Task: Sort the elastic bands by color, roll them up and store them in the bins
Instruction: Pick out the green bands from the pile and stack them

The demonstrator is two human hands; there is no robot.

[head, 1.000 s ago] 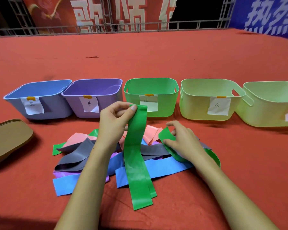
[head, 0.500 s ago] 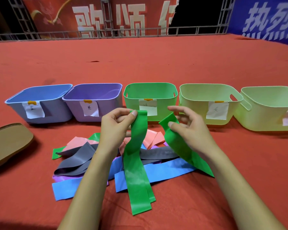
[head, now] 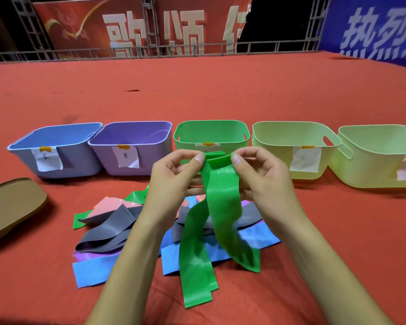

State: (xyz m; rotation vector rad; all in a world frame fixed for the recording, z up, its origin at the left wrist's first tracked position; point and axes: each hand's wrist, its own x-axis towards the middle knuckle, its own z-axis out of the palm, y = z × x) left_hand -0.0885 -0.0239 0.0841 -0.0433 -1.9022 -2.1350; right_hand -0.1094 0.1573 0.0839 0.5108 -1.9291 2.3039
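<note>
Both the left hand [head: 174,177] and right hand [head: 260,177] pinch the stacked green elastic bands' [head: 220,207] top ends, strips hanging lengthwise toward the floor's near edge.

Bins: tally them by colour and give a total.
Blue bin: 1
Purple bin: 1
Green bin: 1
Pale yellow-green bins: 2
Total: 5

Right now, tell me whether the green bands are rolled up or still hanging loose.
Hanging loose: both hands pinch the green bands at their top ends, and the lengths dangle unrolled onto the pile.
</note>
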